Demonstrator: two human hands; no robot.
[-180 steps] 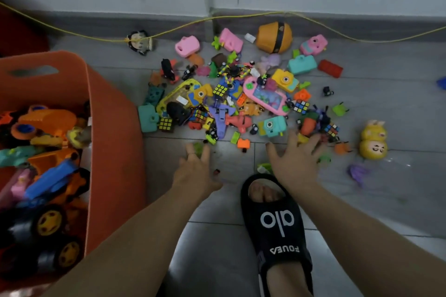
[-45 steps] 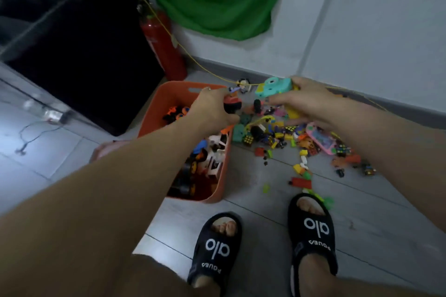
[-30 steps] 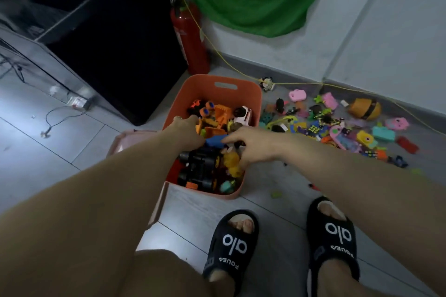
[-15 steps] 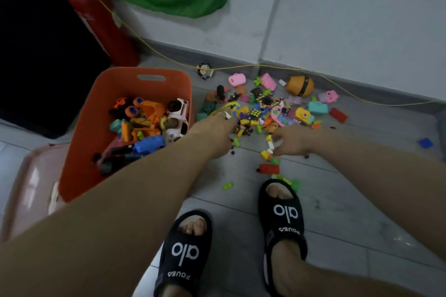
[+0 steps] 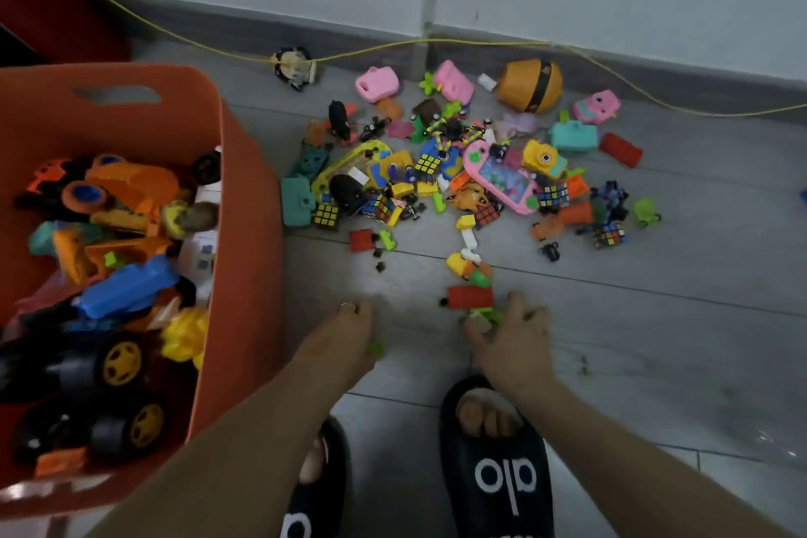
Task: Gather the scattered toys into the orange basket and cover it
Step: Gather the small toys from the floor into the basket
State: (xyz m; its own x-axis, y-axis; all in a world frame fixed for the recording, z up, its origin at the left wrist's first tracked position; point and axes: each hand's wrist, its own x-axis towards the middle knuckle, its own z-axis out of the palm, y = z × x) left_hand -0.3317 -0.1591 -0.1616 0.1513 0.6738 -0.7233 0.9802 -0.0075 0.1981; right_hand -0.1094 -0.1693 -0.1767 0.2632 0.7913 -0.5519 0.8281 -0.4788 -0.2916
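Observation:
The orange basket stands on the floor at the left, filled with toy trucks and other plastic toys. A heap of small scattered toys lies ahead by the wall, with puzzle cubes, pink and teal cameras and a pink game toy. My left hand is down on the tile, its fingers curled over a small green piece. My right hand curls round several green pieces just below a red brick.
An orange egg-shaped toy and a yellow cord lie along the wall's base. A red object stands at the far left. My feet in black slides are just under my hands. Bare tile stretches to the right.
Both hands have dropped from the heap's near edge to loose pieces on the tile by my feet. The camera has tilted down and closer to the floor.

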